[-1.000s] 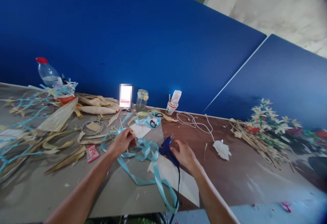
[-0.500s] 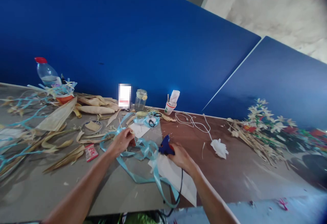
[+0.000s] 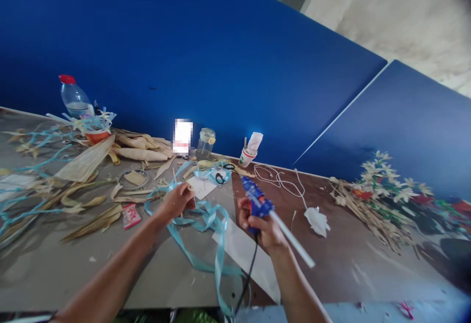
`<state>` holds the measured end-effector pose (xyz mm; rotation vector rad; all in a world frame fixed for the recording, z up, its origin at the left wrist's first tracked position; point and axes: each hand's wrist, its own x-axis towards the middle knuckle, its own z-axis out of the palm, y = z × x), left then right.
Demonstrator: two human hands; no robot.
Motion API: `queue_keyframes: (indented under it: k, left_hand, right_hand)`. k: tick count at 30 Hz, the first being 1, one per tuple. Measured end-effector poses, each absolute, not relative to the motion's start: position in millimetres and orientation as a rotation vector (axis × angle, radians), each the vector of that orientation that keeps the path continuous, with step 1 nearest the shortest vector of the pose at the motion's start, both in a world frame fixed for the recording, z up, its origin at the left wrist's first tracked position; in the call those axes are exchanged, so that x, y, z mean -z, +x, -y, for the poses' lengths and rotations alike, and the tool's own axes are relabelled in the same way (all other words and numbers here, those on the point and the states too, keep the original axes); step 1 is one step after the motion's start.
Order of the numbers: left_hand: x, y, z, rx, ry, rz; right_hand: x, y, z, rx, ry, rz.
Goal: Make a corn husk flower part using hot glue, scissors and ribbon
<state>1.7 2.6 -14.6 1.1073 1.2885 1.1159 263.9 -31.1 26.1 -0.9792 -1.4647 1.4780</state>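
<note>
My right hand [image 3: 263,225] is wrapped round a blue hot glue gun [image 3: 259,202], its nozzle pointing away toward the wall. A long white glue stick [image 3: 292,239] juts from its back, and a black cord [image 3: 248,276] hangs below. My left hand [image 3: 179,199] is closed in a pinch over the table; what its fingers hold is too small to make out. Loops of light blue ribbon [image 3: 196,261] lie beside and below that hand. A white paper sheet [image 3: 250,256] rests under the right forearm, and a smaller paper [image 3: 201,186] lies just beyond the left hand.
Dried corn husks [image 3: 143,154] and a pink packet [image 3: 131,216] are on the left, with a red-capped bottle [image 3: 75,98] behind. Scissors [image 3: 220,177], a clear jar [image 3: 205,144] and a white cup [image 3: 247,157] stand or lie farther back. White flowers [image 3: 386,175] are at right.
The glue gun has turned in my right hand, from pointing down beside the ribbon to pointing away, and its glue stick now shows. My left hand stays nearly in place.
</note>
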Motion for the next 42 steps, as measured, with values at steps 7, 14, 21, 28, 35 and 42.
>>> queue_keyframes:
  k: [7, 14, 21, 28, 35, 42]
  left_hand:
    - [27, -5, -9, -1.149, 1.191, -1.323]
    - [24, -4, -9, -1.140, 1.200, -1.348]
    - [15, -1, -5, -1.126, 1.196, -1.357]
    - [17, -2, -4, -1.121, 1.227, -1.330]
    - [3, 3, 0, -1.111, 1.206, -1.327]
    - [-6, 2, 3, -1.129, 1.188, -1.351]
  right_hand:
    - [2, 231, 38, -1.570, -0.935, 1.447]
    - [12, 231, 40, -1.380, -1.262, 1.733]
    - [9, 223, 45, -1.083, -1.301, 1.950]
    - [7, 220, 47, -0.997, -1.298, 2.019]
    - [5, 216, 46, -0.926, -1.278, 2.077]
    - [15, 217, 45, -0.797, -1.171, 2.087]
